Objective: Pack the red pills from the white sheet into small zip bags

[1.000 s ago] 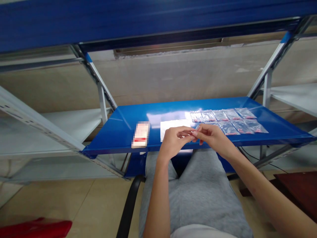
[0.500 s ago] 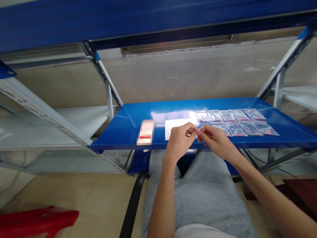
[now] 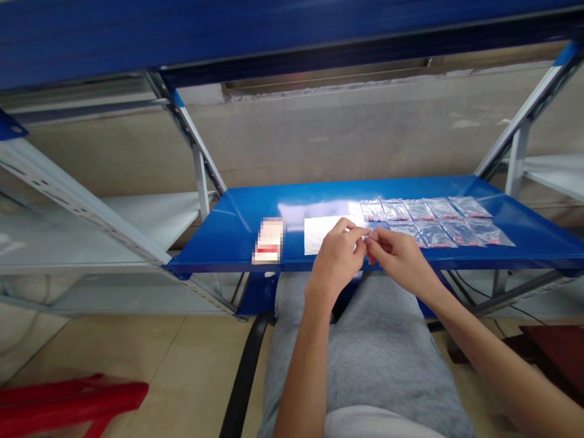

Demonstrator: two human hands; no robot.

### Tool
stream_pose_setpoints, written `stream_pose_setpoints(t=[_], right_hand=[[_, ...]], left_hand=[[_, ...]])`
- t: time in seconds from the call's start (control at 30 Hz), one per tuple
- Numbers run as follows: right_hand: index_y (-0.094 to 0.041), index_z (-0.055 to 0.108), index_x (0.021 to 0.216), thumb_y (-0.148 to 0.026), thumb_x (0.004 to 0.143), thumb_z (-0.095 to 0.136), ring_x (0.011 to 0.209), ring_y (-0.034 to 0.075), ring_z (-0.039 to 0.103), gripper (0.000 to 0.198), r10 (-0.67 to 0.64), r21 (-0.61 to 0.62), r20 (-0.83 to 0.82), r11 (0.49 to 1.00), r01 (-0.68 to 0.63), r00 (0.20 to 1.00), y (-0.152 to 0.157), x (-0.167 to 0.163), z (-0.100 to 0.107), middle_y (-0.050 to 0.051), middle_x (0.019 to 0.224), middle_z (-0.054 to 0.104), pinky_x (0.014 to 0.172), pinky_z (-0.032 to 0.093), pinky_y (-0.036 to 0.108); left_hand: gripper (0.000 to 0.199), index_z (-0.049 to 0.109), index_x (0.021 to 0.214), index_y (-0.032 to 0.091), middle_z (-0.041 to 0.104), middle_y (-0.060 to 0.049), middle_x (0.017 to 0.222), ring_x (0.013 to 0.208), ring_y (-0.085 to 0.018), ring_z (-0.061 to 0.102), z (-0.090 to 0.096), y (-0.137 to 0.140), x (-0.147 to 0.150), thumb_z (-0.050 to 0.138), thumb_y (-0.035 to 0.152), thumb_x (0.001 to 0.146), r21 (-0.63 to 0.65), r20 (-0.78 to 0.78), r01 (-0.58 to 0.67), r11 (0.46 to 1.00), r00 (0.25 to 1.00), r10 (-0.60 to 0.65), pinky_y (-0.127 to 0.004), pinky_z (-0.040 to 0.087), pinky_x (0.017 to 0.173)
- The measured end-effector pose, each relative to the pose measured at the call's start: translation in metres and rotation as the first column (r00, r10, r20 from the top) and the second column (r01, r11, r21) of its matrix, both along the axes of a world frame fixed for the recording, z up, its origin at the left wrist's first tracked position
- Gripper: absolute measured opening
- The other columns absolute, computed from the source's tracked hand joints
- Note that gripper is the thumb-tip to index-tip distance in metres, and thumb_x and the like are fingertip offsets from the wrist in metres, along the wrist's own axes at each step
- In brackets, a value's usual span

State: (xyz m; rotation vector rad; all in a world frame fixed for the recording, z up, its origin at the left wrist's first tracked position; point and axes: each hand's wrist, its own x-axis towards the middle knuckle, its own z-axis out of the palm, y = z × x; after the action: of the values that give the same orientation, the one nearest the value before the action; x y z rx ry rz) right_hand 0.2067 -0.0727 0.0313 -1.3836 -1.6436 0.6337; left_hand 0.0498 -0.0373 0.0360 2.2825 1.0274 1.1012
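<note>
My left hand and my right hand meet fingertip to fingertip just above the front edge of the blue shelf. Both are pinched closed on something small; a bit of red or pink shows below the fingers, too small to name. Under and behind my left hand lies a white sheet, partly covered by that hand. Right of my right hand, clear zip bags lie in two rows, each with small red bits at its lower end. My right hand hides part of the nearer row.
On the left part of the shelf lies a blurred-out pale rectangular item with a red band. Metal rack posts rise at both sides, and a blue upper shelf hangs overhead. A red plastic object stands on the floor at lower left.
My left hand has shifted slightly right and turned, its index finger now stretched toward the right fingertips. My right hand stays nearly in place. The bags have not moved.
</note>
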Motion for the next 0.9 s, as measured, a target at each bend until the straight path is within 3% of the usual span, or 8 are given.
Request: stream_pose_setpoints(t=[0.13, 0.27, 0.33, 0.43, 0.6, 0.67, 0.77, 0.9], right_hand=[[-0.024, 0.052, 0.063, -0.038, 0.092, 0.054, 0.057, 0.018, 0.061, 0.032, 0.008, -0.003, 0.038, 1.000, -0.008, 0.999, 0.000, -0.001, 0.000, 0.002, 0.058, 0.064, 0.057, 0.043, 0.030], [-0.024, 0.047, 0.055, -0.029, 0.085, 0.058, 0.052, 0.018, 0.056, 0.032, -0.178, 0.029, 0.213, 0.984, 0.176, 0.961, 0.001, -0.001, -0.004, 0.002, 0.052, 0.060, 0.055, 0.038, 0.030], [-0.024, 0.050, 0.060, -0.030, 0.085, 0.059, 0.054, 0.019, 0.060, 0.028, -0.255, 0.049, 0.212, 0.967, 0.250, 0.943, 0.001, -0.001, -0.004, 0.003, 0.056, 0.063, 0.056, 0.040, 0.030], [-0.023, 0.059, 0.082, -0.038, 0.090, 0.061, 0.056, 0.020, 0.066, 0.017, -0.248, 0.028, 0.111, 0.969, 0.246, 0.962, 0.000, 0.000, -0.001, 0.004, 0.068, 0.072, 0.058, 0.046, 0.031], [-0.023, 0.057, 0.108, -0.064, 0.094, 0.058, 0.074, 0.023, 0.074, 0.043, -0.083, -0.029, -0.170, 0.996, 0.079, 0.982, 0.005, 0.002, -0.004, 0.009, 0.095, 0.076, 0.051, 0.049, 0.027], [-0.023, 0.057, 0.113, -0.069, 0.091, 0.060, 0.084, 0.024, 0.075, 0.051, -0.122, -0.041, -0.252, 0.992, 0.116, 0.960, 0.013, 0.005, -0.011, 0.012, 0.104, 0.075, 0.048, 0.050, 0.025], [-0.023, 0.058, 0.120, -0.066, 0.089, 0.065, 0.098, 0.027, 0.075, 0.053, -0.169, -0.151, -0.376, 0.981, 0.119, 0.911, 0.023, 0.009, -0.023, 0.013, 0.113, 0.073, 0.050, 0.055, 0.025], [-0.025, 0.064, 0.118, -0.054, 0.088, 0.073, 0.107, 0.027, 0.075, 0.043, -0.024, -0.255, -0.616, 0.952, -0.170, 0.788, 0.026, 0.012, -0.029, 0.011, 0.117, 0.074, 0.061, 0.061, 0.026]], left_hand=[[0.027, 0.080, 0.103, 0.019, 0.075, -0.009, 0.101, 0.093, -0.019, 0.070, -0.001, 0.003, -0.001, 0.058, 0.006, 0.093, -0.019, 0.000, 0.015, 1.000, 1.000, -0.015, -0.032, 0.057, 0.086], [0.029, 0.082, 0.096, 0.021, 0.080, -0.007, 0.099, 0.092, -0.020, 0.074, 0.000, 0.002, -0.003, 0.059, 0.004, 0.092, -0.045, 0.016, -0.005, 0.999, 1.000, 0.006, -0.036, 0.057, 0.091], [0.030, 0.082, 0.097, 0.024, 0.081, -0.004, 0.101, 0.094, -0.019, 0.075, 0.002, 0.000, -0.004, 0.059, 0.005, 0.092, -0.049, 0.056, 0.014, 0.999, 0.998, -0.011, -0.034, 0.057, 0.092], [0.034, 0.082, 0.099, 0.027, 0.082, -0.002, 0.101, 0.092, -0.018, 0.076, 0.006, -0.002, -0.006, 0.058, 0.005, 0.092, -0.042, 0.099, 0.038, 0.998, 0.995, -0.034, -0.032, 0.058, 0.089], [0.032, 0.082, 0.096, 0.024, 0.081, -0.004, 0.098, 0.088, -0.017, 0.075, 0.005, 0.002, -0.015, 0.056, 0.005, 0.092, -0.068, 0.190, -0.047, 0.997, 0.980, 0.059, -0.030, 0.059, 0.084], [0.030, 0.082, 0.095, 0.023, 0.081, -0.004, 0.100, 0.089, -0.016, 0.075, 0.003, 0.005, -0.020, 0.056, 0.008, 0.093, -0.078, 0.275, -0.089, 0.993, 0.955, 0.108, -0.029, 0.060, 0.082], [0.027, 0.082, 0.098, 0.021, 0.080, -0.005, 0.104, 0.091, -0.017, 0.075, 0.000, 0.009, -0.027, 0.056, 0.013, 0.094, -0.141, 0.441, -0.045, 0.989, 0.891, 0.104, -0.027, 0.062, 0.077], [0.019, 0.082, 0.100, 0.019, 0.080, -0.007, 0.109, 0.098, -0.019, 0.075, -0.005, 0.016, -0.034, 0.065, 0.023, 0.093, -0.230, 0.538, 0.060, 0.971, 0.839, 0.075, -0.030, 0.065, 0.084]])
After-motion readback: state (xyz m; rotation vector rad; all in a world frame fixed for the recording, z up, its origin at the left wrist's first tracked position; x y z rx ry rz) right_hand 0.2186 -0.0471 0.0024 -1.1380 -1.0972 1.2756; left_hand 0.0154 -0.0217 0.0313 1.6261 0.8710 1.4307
